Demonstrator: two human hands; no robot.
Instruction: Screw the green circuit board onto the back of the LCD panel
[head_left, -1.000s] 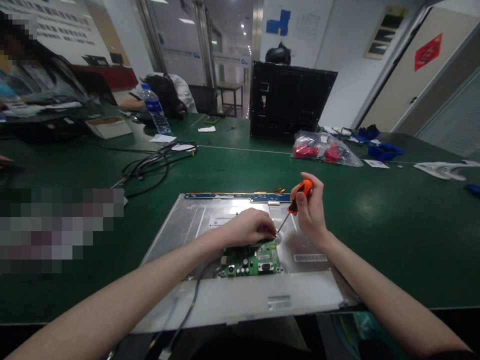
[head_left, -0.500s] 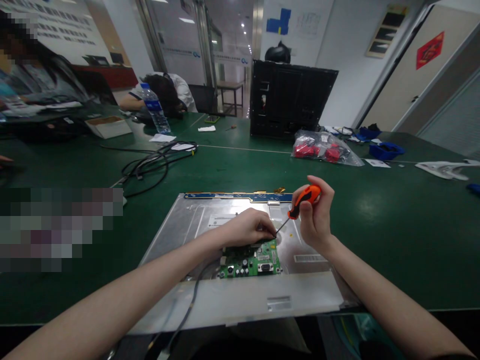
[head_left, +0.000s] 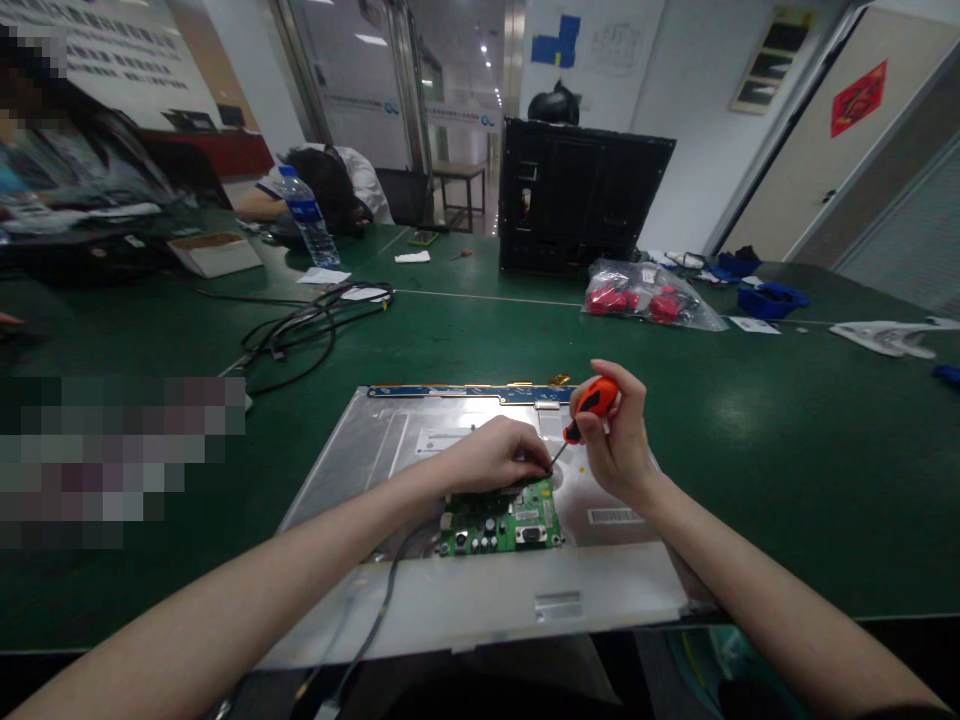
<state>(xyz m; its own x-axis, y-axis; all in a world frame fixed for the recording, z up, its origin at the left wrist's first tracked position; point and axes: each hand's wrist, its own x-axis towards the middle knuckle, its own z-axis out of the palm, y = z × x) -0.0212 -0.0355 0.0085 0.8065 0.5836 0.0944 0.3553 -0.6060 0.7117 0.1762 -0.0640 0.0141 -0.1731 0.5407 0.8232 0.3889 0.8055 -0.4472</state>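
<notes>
My right hand (head_left: 619, 430) grips a screwdriver (head_left: 598, 398) with an orange and black handle, its shaft slanting down to the left. The tip meets the upper right corner of a green circuit board (head_left: 499, 525), close to my left fingertips. My left hand (head_left: 514, 455) is closed in a pinch at that corner; whatever is between its fingers is too small to make out. The board lies on the silver metal back of a display panel (head_left: 420, 600), which has a blue strip board (head_left: 450, 393) along its far edge. A grey cable (head_left: 390, 580) runs from the board's left side toward me.
Black cables (head_left: 307, 325) lie coiled to the left, near a water bottle (head_left: 307, 220). A black monitor casing (head_left: 581, 200) stands at the back, with a plastic bag of red parts (head_left: 649, 297) before it. Two people sit across the green table (head_left: 772, 480).
My right hand and the screwdriver have shifted slightly left and down, with the handle tilted a little differently. My left hand keeps its place at the board's corner.
</notes>
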